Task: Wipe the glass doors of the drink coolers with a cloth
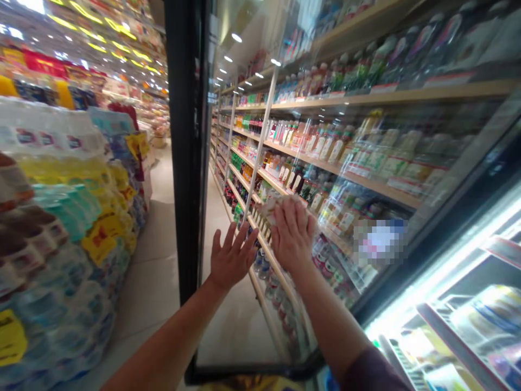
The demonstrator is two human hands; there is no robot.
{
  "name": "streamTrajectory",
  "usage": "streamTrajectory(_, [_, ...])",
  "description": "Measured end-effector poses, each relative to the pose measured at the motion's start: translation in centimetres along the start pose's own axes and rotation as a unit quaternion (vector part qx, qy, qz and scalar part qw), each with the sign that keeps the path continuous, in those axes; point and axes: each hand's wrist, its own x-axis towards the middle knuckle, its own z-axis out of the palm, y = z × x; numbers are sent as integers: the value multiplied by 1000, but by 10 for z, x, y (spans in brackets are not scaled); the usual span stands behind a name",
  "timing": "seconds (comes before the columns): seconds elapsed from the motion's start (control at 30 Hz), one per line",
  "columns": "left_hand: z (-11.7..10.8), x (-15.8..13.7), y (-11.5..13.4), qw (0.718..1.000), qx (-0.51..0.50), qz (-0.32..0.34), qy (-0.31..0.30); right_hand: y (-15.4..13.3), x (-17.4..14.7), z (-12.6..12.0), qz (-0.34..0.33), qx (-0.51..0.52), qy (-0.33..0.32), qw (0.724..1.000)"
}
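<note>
A glass cooler door (234,331) with a black frame (183,163) stands open in front of me. My left hand (231,259) lies against the glass near the frame, its fingers spread and nothing in it. To its right, my right hand (293,234) presses a pale, crumpled cloth (266,209) against the pane. Most of the cloth is hidden under the palm and fingers. Shelves of bottles show in the glass around both hands; I cannot tell how much is reflection.
Lit cooler shelves (451,336) with packaged goods are at the lower right, beside the door's edge. On the left, stacked packs of bottled drinks (61,168) with yellow signs (101,236) border a tiled aisle (157,260). Something yellow (252,383) is below the door.
</note>
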Motion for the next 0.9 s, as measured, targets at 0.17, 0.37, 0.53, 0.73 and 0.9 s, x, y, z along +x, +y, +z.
streamTrajectory(0.17, [-1,-1,2,1000,10,2,9,54,53,-13,168,-32,34,985])
streamTrajectory(0.37, [-8,-1,6,1000,9,3,11,36,-35,-5,164,-38,32,985])
streamTrajectory(0.53, [-11,1,7,1000,10,3,15,66,-20,-14,153,-31,36,987])
streamTrajectory(0.73, [-9,0,7,1000,20,7,11,84,-5,-20,227,-22,79,970])
streamTrajectory(0.9, [-9,0,6,1000,13,2,10,63,-61,-10,209,-19,73,975])
